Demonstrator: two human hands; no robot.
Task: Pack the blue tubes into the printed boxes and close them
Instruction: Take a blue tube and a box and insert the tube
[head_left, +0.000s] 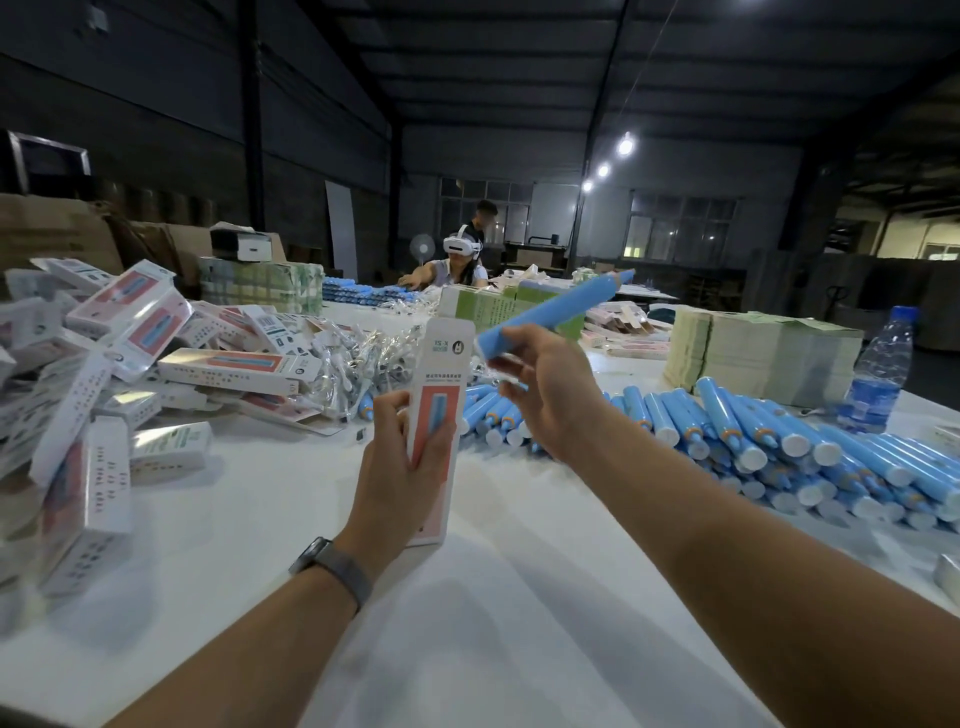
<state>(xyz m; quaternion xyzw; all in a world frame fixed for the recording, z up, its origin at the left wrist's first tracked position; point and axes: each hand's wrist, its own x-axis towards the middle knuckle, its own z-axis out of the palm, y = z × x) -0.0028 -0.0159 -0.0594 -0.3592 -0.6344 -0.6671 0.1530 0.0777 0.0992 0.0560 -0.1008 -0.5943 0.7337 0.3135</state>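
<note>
While the white table (519, 623) carries a pile of blue tubes (779, 447) at three o'clock, the left hand (400, 467) grips an upright printed box (439, 415). The right hand (545, 395) pinches one blue tube (550, 312), its long axis pointing toward two o'clock, its near end just beside the box top.

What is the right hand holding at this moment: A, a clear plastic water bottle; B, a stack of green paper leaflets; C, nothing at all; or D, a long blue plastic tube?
D: the right hand grips one end of a long blue plastic tube raised above the table, beside the printed white and pink cardboard box held upright by the left hand.
</note>
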